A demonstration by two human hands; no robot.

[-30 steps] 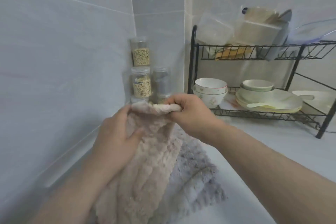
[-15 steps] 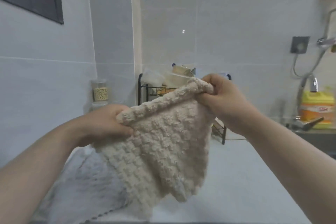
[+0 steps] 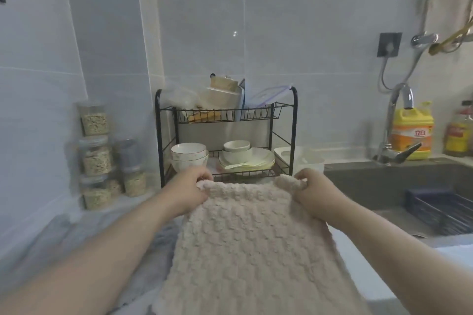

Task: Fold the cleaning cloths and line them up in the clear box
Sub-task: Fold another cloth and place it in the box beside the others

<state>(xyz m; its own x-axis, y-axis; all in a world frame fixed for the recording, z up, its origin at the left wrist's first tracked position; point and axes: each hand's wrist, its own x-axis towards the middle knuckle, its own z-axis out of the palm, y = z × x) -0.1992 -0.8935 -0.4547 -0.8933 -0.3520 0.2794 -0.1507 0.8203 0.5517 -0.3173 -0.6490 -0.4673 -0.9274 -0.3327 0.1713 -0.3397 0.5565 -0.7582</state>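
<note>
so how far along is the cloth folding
Nothing looks finished: no folded cloth shows, and no box with cloths in it. In hand is the beige waffle-textured cloth, held up flat, the left hand and right hand each pinching a top corner. Left to do: fold it, fold the grey fluffy cloth lying by the left forearm, then line them up in the box.

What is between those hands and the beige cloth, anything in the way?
Nothing visible. The left hand and right hand each grip a top corner of the beige cloth, holding it spread out.
</note>
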